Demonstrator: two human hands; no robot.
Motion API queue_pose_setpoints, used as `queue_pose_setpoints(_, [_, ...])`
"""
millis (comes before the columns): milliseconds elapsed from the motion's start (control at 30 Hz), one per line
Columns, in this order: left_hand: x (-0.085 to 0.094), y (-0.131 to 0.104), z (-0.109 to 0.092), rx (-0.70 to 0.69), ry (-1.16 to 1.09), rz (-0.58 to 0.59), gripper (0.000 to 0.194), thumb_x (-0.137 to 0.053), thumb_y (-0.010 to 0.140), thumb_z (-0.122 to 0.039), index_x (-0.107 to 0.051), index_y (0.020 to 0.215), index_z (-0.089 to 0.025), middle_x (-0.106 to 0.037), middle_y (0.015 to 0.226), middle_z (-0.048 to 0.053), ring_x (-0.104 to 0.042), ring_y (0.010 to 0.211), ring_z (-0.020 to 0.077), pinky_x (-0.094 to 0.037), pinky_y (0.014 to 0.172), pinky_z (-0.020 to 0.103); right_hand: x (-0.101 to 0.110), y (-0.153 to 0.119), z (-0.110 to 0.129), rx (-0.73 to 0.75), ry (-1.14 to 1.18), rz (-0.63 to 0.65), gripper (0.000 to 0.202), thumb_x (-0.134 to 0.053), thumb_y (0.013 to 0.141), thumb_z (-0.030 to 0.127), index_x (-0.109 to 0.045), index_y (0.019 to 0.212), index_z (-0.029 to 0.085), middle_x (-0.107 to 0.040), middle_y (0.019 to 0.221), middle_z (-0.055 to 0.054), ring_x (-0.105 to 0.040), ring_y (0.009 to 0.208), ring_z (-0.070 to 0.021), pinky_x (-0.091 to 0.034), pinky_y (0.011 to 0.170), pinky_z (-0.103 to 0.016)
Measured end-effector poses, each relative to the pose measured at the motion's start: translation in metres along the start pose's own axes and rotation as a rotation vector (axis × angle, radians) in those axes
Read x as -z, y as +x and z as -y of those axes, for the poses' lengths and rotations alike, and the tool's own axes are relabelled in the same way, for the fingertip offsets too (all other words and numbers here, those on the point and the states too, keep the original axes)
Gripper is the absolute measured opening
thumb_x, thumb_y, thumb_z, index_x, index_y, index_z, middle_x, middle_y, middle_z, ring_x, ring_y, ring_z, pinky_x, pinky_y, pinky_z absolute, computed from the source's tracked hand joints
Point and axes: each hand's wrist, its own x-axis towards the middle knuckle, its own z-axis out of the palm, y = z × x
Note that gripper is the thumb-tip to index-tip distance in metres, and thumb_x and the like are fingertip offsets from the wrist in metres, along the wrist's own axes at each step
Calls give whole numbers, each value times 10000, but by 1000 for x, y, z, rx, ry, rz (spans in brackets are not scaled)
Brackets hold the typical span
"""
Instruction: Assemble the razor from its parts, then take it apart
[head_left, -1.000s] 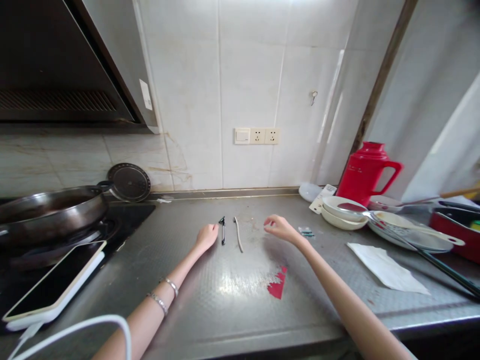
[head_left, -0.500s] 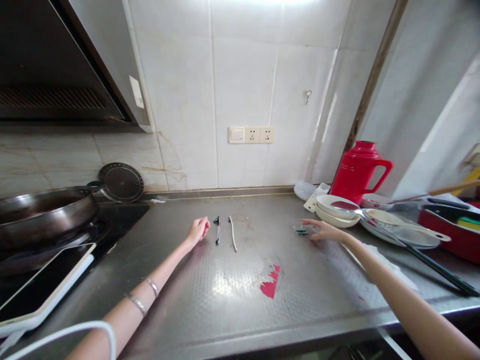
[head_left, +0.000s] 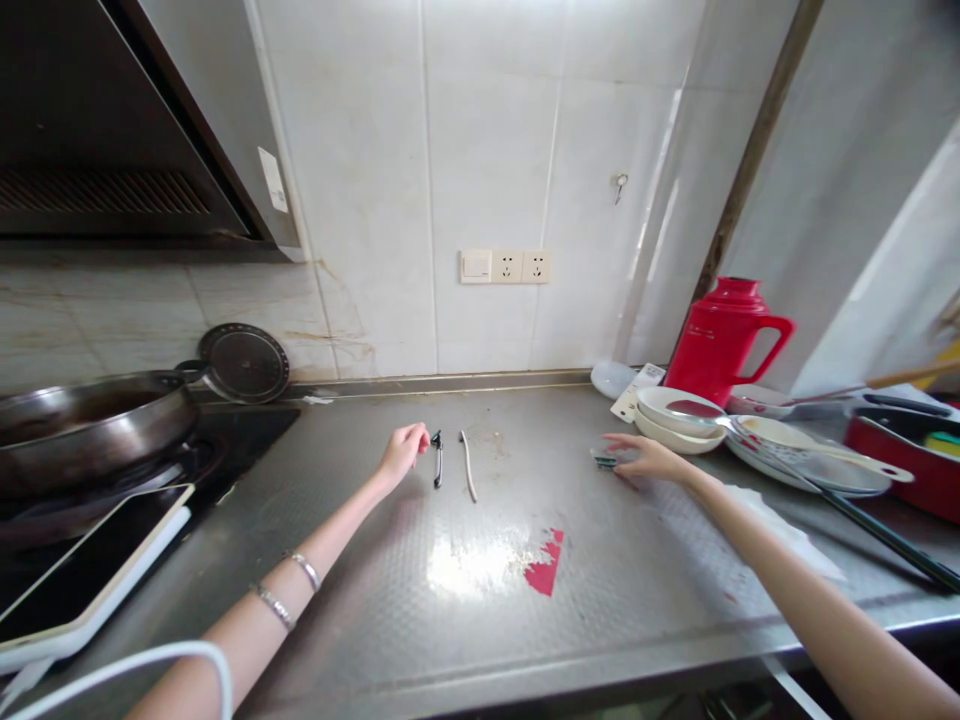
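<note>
My left hand (head_left: 405, 452) rests on the steel counter (head_left: 360, 620) with its fingers curled in, and nothing shows in them. Just right of it lies a slim black-and-silver tool with a T-shaped head, like a razor (head_left: 438, 462). Beside that is a thin, slightly bent white stick (head_left: 469, 468) with a dark tip. On the right, my right hand (head_left: 646, 460) is stretched out low over the counter, thumb and fingers apart. Its fingertips are close to a small clear-and-dark-green item (head_left: 604, 460); whether they touch it, I cannot tell.
A torn red patch (head_left: 546, 565) marks the counter near the front. White bowls (head_left: 679, 425), a red thermos (head_left: 724, 340) and a red pot (head_left: 892, 455) crowd the right. To the left are a pan (head_left: 97, 425), a tablet (head_left: 90, 565) and a white cable (head_left: 142, 655).
The view has shifted slightly. My left hand has moved a little right, nearer the razor-like tool. My right hand stays by the green item, its fingers slightly lower.
</note>
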Motion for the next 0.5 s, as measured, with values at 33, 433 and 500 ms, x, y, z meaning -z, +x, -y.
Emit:
queue_pose_setpoints(33, [-1, 0, 0, -43, 58, -3, 336, -340, 795, -396, -487, 604, -162, -499, 571, 1, -471, 522, 102, -335, 413, 194, -1, 0, 2, 26, -10, -23, 665, -613, 631, 270, -448, 1266, 155, -618, 1102, -94, -565, 985, -225, -414, 851, -302])
queue_pose_setpoints(433, [-50, -32, -45, -552, 555, 191, 522, -621, 672, -470, -528, 1093, -177, -569, 1010, 64, -432, 957, 226, -380, 859, 360, -21, 1, 134, 411, -93, -52, 669, -613, 666, 296, -391, 1294, 231, -602, 1096, -51, -495, 1019, -220, -386, 860, -360])
queue_pose_setpoints(500, [-57, -38, -52, -578, 570, 212, 609, -622, 655, -514, -496, 1146, -176, -558, 1039, 68, -410, 988, 238, -375, 867, 367, -28, -3, 155, 480, -84, -35, 670, -622, 666, 274, -394, 1294, 239, -605, 1084, -43, -485, 1017, -210, -374, 878, -354])
